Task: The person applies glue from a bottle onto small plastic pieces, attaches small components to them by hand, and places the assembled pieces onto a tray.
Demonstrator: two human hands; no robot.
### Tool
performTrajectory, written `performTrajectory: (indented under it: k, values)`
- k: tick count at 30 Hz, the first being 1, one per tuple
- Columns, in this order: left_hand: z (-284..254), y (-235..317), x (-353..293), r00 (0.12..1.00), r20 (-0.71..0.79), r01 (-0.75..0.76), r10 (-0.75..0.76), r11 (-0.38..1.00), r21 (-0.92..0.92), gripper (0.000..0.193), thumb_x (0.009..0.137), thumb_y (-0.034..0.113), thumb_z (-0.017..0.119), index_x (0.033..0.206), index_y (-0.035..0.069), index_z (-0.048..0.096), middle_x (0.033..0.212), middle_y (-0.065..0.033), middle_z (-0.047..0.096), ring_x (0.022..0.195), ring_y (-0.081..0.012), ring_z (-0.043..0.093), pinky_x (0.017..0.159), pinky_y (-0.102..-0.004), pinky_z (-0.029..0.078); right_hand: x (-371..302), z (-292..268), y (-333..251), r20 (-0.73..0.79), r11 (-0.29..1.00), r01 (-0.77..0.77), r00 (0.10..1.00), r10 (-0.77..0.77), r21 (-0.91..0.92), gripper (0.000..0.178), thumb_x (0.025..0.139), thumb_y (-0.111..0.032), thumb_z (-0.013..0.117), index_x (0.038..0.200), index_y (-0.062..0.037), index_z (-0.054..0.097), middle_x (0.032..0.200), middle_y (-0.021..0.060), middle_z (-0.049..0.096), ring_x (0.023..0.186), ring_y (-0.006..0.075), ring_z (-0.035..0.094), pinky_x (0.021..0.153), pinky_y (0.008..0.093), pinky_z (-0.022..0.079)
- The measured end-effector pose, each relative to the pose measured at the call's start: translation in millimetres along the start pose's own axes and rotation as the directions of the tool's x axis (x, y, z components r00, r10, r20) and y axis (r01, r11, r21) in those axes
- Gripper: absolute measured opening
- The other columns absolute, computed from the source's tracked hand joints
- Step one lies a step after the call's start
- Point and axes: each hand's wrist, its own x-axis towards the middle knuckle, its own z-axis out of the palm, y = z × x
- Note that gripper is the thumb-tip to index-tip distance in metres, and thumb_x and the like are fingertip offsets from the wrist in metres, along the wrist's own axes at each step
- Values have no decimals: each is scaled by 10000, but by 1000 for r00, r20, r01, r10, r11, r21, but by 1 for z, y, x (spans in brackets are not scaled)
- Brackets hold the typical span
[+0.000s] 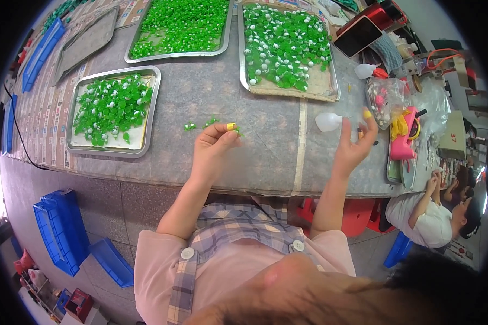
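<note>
Near the table's front edge, my left hand (214, 146) is closed in a pinch, with yellow tape round one finger. A small green plastic piece (239, 132) shows at its fingertips. Just beyond the hand, a few loose green pieces (190, 126) lie on the table. My right hand (357, 143) is raised with its fingers apart, holding nothing that I can see; it too has yellow tape on its fingers. Right beside its fingers, on their left, is a white squeeze bottle (327, 122) lying on its side; whether they touch I cannot tell.
Metal trays of green pieces with white balls stand at the left (155, 103) and far right (244, 59); a far middle tray (222, 51) holds smaller green pieces. A second squeeze bottle (365, 70), a pink tool (404, 138) and plastic bags crowd the right. Another person (425, 216) sits there.
</note>
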Motion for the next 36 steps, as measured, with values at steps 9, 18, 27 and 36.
performTrajectory:
  k: [9, 18, 27, 36]
  values:
    - [-3, 3, -4, 999, -24, -22, 22, 1000, -15, 88, 734, 43, 530, 821, 40, 539, 724, -28, 548, 649, -105, 531, 610, -240, 447, 28, 121, -27, 609, 971, 155, 758, -234, 180, 109, 681, -120, 541, 750, -45, 580, 740, 96, 559, 675, 237, 535, 588, 311, 415]
    - [-5, 7, -3, 999, -22, -26, 25, 999, -40, 75, 740, 44, 521, 812, 40, 539, 710, -36, 556, 643, -114, 535, 612, -246, 450, 31, 127, -39, 776, 934, 355, 578, -252, 39, 175, 651, -91, 549, 820, -48, 554, 757, 107, 553, 710, 250, 529, 624, 322, 414]
    - [7, 0, -5, 986, 108, 142, -131, 984, -104, 96, 737, 86, 535, 814, 30, 534, 751, -62, 569, 690, -138, 550, 629, -246, 459, -32, 47, -49, 801, 581, -627, 594, -74, 519, 192, 707, -25, 546, 895, 10, 524, 830, 31, 542, 764, 100, 508, 671, 210, 404]
    - [16, -9, -9, 980, 120, 164, -158, 986, -40, 100, 746, 85, 524, 821, 20, 526, 787, -79, 566, 715, -149, 552, 650, -254, 464, -65, 32, -52, 824, 226, -810, 564, 52, 541, 190, 723, -4, 535, 911, 14, 514, 852, 56, 543, 793, 105, 513, 705, 209, 406]
